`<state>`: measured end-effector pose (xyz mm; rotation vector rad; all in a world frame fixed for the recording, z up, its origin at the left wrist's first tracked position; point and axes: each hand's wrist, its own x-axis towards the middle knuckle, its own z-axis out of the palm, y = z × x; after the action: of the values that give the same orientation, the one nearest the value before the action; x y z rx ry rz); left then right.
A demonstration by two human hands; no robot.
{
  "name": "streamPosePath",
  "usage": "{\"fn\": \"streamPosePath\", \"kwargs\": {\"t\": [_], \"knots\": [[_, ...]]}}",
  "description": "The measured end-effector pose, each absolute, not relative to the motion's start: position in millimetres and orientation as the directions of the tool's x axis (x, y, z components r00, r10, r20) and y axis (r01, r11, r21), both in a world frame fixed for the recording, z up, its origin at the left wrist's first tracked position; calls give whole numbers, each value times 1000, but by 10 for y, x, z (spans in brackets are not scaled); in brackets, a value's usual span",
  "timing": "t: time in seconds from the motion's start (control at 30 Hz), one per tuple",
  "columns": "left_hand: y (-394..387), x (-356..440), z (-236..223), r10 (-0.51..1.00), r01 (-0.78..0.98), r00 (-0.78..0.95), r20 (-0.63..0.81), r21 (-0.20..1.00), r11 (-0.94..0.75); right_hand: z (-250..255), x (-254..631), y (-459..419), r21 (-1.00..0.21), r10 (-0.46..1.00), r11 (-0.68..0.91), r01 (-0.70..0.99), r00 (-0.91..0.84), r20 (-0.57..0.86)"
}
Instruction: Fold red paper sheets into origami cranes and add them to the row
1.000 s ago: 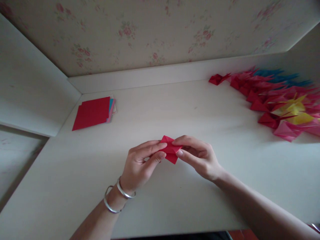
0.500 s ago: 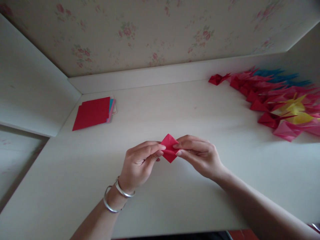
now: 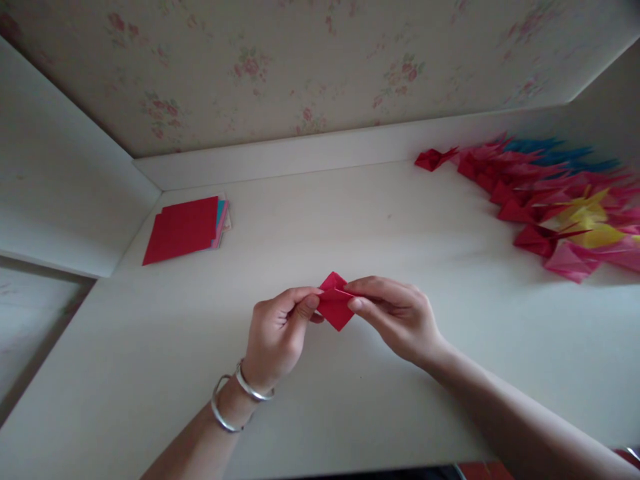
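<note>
A small folded piece of red origami paper [image 3: 337,313], diamond-shaped, is held just above the white table between my two hands. My left hand [image 3: 280,328] pinches its left corner between thumb and fingers; two silver bangles circle that wrist. On the opposite corner my right hand [image 3: 397,313] is closed, thumb below and index finger above. A flap of the paper stands up along the middle, with a pale edge showing. The fingers partly hide both side corners.
A stack of square coloured paper [image 3: 183,230], red on top, lies at the back left of the white table [image 3: 300,227]. Many folded paper cranes [image 3: 530,193] in red, pink, blue and yellow crowd the right side. One red crane [image 3: 431,160] sits near the back ledge.
The paper's lower flap has been lifted toward the middle, so its edge now stands up between my fingers. My left thumb has shifted up along the left corner.
</note>
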<state>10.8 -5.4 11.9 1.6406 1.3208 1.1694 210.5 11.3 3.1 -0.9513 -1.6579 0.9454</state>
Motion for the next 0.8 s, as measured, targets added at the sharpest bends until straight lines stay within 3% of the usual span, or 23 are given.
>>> {"fn": "streamPosePath", "kwargs": {"t": [0.37, 0.57, 0.8], "knots": [[-73, 110, 103, 951, 382, 191, 244, 874, -301, 22, 2069, 110, -964, 964, 252, 89, -107, 242], [-115, 158, 101, 954, 427, 50, 295, 857, -287, 6, 1992, 49, -947, 962, 270, 176, -86, 258], [-118, 201, 45, 961, 414, -27, 275, 878, -240, -15, 1959, 34, -971, 980, 197, 139, -31, 194]]}}
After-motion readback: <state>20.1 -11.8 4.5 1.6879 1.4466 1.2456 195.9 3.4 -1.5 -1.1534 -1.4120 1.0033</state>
